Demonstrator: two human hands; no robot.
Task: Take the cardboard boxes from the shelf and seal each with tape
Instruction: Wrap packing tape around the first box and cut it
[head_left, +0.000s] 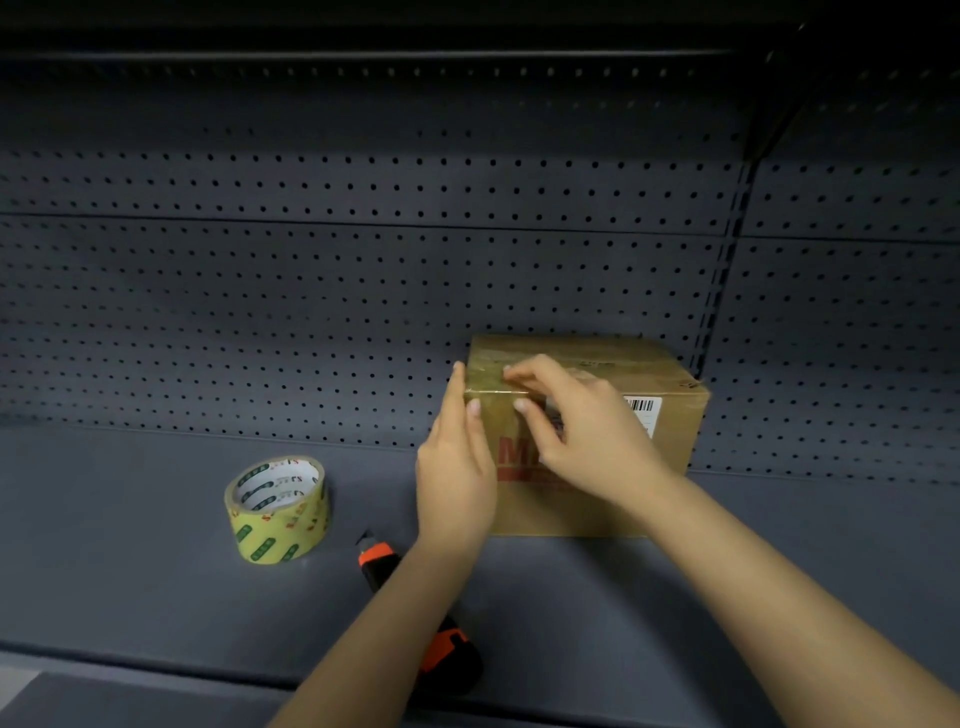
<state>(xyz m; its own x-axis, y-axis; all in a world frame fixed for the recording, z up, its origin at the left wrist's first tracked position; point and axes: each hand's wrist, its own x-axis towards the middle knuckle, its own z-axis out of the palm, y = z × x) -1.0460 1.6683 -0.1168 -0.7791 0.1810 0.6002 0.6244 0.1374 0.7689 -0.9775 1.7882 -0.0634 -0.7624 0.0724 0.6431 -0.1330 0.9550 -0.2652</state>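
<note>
Cardboard box (670, 441): one, brown, red print, barcode label; on shelf (156, 571), against pegboard (311, 312).
Left hand (454, 467): fingers straight, together, flat on box's left side.
Right hand (587, 431): fingers bent, tips pressing tape strip (491, 383) at top edge.
Tape roll (278, 506): one, left of box.
Utility knife (382, 564): one.

A closed brown cardboard box (597, 499) stands upright on the dark grey metal shelf (156, 571), with red print on its front face and a white barcode label (640, 406) near the upper right. What looks like a glossy strip of clear tape (488, 387) crosses its top near the left end and folds over the front edge. A yellowish roll of packing tape with green and red print (278, 512) lies flat, hole upward, well apart to the box's left.
</note>
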